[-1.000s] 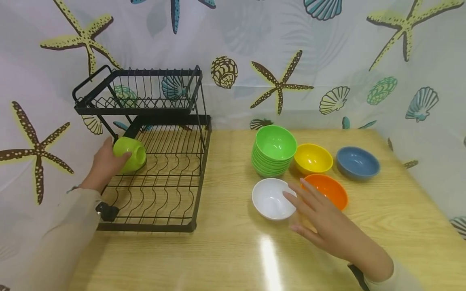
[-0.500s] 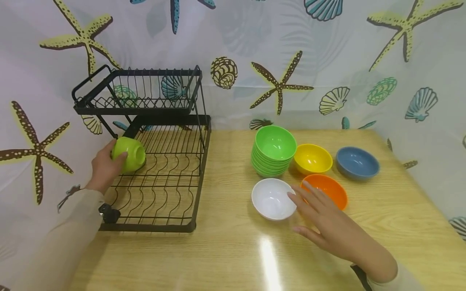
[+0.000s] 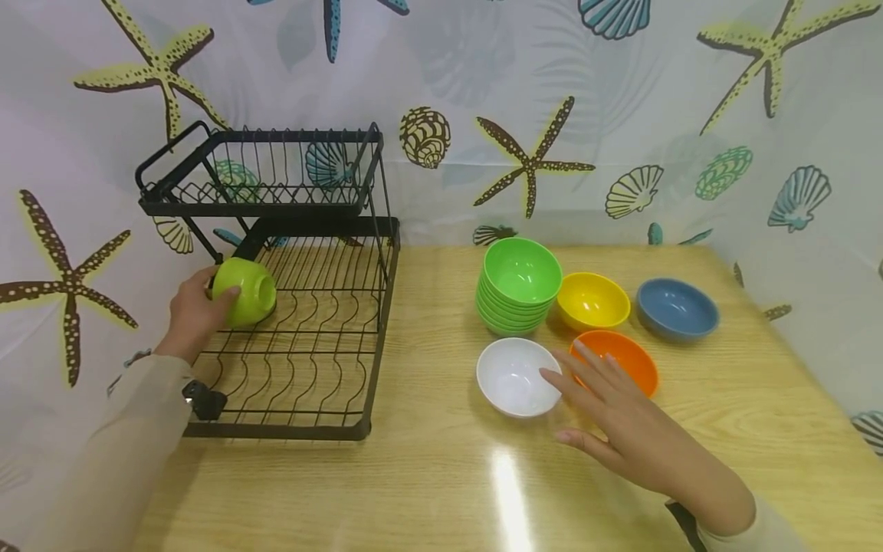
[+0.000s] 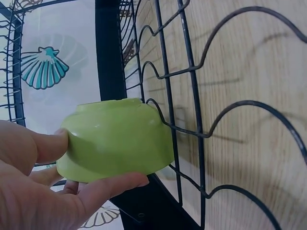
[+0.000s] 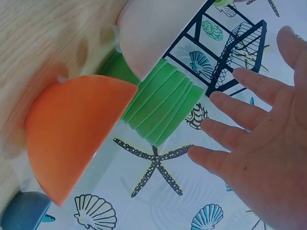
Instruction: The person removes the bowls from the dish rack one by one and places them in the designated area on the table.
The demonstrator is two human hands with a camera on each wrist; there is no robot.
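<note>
My left hand (image 3: 195, 314) grips a lime-green bowl (image 3: 246, 293) at the left side of the black dish rack (image 3: 375, 360). The bowl is turned on its side in the lower tier, its base facing right. In the left wrist view the thumb and fingers pinch the bowl (image 4: 117, 139), which sits right against the rack's wavy wires (image 4: 196, 134). My right hand (image 3: 621, 425) hovers with spread, straight fingers over the orange bowl (image 3: 631, 364) and beside the white bowl (image 3: 513, 379), holding nothing. In the right wrist view its palm (image 5: 268, 148) faces the bowls.
A stack of green bowls (image 3: 513, 314) stands behind the white bowl. A yellow bowl (image 3: 593, 301) and a blue bowl (image 3: 678, 309) are to its right. The rack's upper tier (image 3: 262, 207) overhangs the back of the lower one. A patterned curtain (image 3: 441, 92) hangs behind the table (image 3: 428, 475).
Almost nothing differs. The left hand shifts very slightly on the lime-green bowl, which stays in place. The right hand stays spread over the orange bowl.
</note>
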